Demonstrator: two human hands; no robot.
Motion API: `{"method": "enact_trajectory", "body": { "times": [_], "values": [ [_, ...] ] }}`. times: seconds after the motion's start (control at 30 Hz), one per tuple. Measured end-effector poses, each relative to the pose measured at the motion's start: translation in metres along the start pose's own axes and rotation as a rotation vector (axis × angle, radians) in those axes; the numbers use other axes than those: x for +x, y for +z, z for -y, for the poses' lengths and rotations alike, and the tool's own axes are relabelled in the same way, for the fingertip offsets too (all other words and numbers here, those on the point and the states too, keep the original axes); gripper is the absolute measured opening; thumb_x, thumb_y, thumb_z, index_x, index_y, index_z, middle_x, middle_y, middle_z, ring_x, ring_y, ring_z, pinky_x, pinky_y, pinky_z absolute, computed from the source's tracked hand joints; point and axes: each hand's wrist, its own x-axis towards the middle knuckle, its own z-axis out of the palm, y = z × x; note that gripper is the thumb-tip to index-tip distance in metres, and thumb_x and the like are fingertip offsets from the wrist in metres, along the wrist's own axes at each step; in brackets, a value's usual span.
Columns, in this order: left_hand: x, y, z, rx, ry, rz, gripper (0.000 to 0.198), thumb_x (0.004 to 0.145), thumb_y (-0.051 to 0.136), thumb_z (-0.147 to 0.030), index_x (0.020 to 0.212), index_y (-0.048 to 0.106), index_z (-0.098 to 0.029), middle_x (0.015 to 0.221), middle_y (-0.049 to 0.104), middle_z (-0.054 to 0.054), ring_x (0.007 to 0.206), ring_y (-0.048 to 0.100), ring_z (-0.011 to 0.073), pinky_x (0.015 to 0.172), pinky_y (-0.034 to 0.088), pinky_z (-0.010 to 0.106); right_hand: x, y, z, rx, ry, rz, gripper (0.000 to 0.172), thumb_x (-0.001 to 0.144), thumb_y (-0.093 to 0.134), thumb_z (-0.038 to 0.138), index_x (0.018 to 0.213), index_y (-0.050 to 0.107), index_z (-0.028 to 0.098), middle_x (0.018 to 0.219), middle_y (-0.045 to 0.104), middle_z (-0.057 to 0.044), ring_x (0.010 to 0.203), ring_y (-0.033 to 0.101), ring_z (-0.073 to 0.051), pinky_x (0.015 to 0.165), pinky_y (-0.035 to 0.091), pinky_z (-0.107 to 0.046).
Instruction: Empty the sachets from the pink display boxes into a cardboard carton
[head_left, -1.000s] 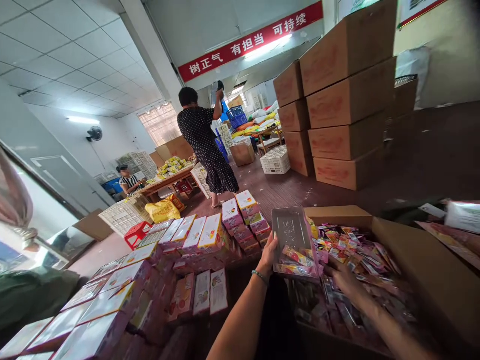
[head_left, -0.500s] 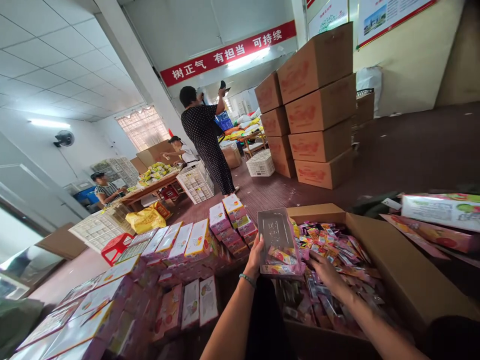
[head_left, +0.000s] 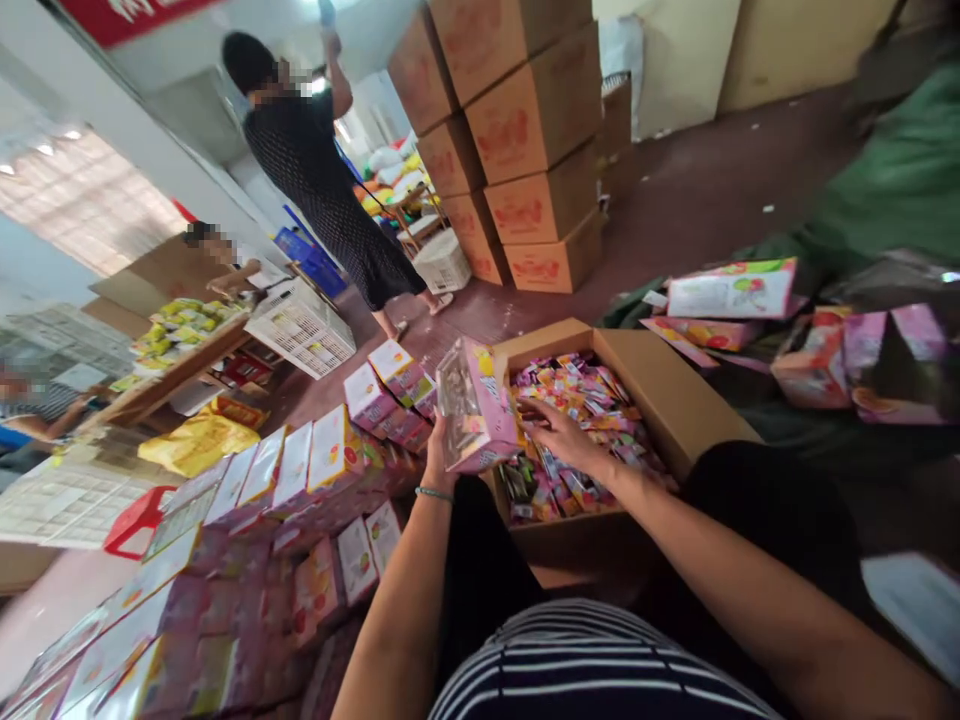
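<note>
My left hand (head_left: 439,455) grips the left edge of a pink printed packaging box (head_left: 491,405) with a clear window on its front. The box is tilted, and a few sachets show dimly inside it. Close by its right side is my right hand (head_left: 551,430), fingers stretched out and apart; whether they touch the box I cannot tell. Below them stands an open cardboard carton (head_left: 652,385), filled with many small pink, orange and yellow sachets (head_left: 577,400).
Rows of packed pink-and-white boxes (head_left: 300,465) stand to the left. Behind are stacked brown cartons (head_left: 525,150), a standing person (head_left: 315,170) and a white crate (head_left: 304,325). Empty printed boxes (head_left: 892,365) lie at right on a green sheet, near a red stool (head_left: 139,525) far left.
My view has swung right and down. The box has turned, so its pink printed side now faces me. My right hand has come out of the sachets up beside the box.
</note>
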Motion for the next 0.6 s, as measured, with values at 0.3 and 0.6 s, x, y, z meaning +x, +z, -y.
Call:
{"method": "enact_trajectory", "body": {
  "times": [0.3, 0.6],
  "values": [
    [0.019, 0.008, 0.011, 0.065, -0.046, -0.035, 0.039, 0.100, 0.049, -0.043, 0.111, 0.071, -0.013, 0.095, 0.075, 0.008, 0.076, 0.069, 0.0213, 0.088, 0.056, 0.039, 0.004, -0.008, -0.017, -0.335, -0.221, -0.066, 0.034, 0.098, 0.053, 0.040, 0.127, 0.067, 0.027, 0.144, 0.052, -0.007, 0.138, 0.043, -0.027, 0.119, 0.033, -0.049],
    [0.050, -0.005, 0.004, 0.195, -0.274, 0.180, 0.042, 0.091, 0.061, -0.050, 0.099, 0.075, -0.011, 0.088, 0.075, 0.014, 0.081, 0.072, 0.0298, 0.094, 0.054, 0.048, 0.003, -0.009, 0.001, -0.800, -0.363, 0.008, 0.021, 0.091, 0.056, 0.026, 0.075, 0.067, 0.019, 0.081, 0.067, -0.009, 0.092, 0.063, -0.027, 0.103, 0.041, -0.051]
  ]
}}
